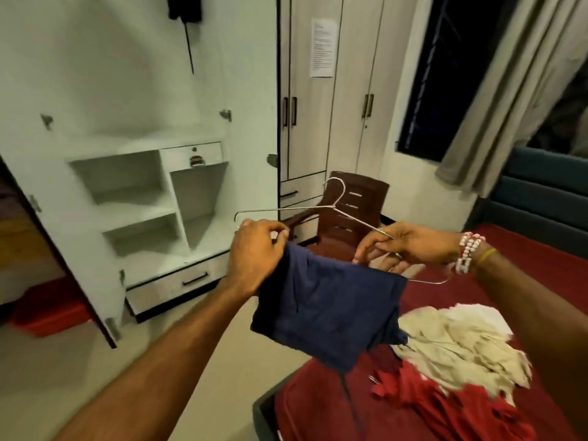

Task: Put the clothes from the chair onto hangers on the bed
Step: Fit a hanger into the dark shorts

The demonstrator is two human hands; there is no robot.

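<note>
A navy blue garment hangs folded over the lower bar of a thin metal hanger, held in the air over the bed's near corner. My left hand pinches the garment's top edge at the hanger's left end. My right hand grips the hanger's right arm and lower bar. A brown plastic chair stands behind the hanger, its seat showing no clothes. On the red bed lie a beige garment and a red garment.
An open white wardrobe with bare shelves stands at the left, its door swung outward. Closed cupboards line the back wall. A dark window and a grey curtain are at the right.
</note>
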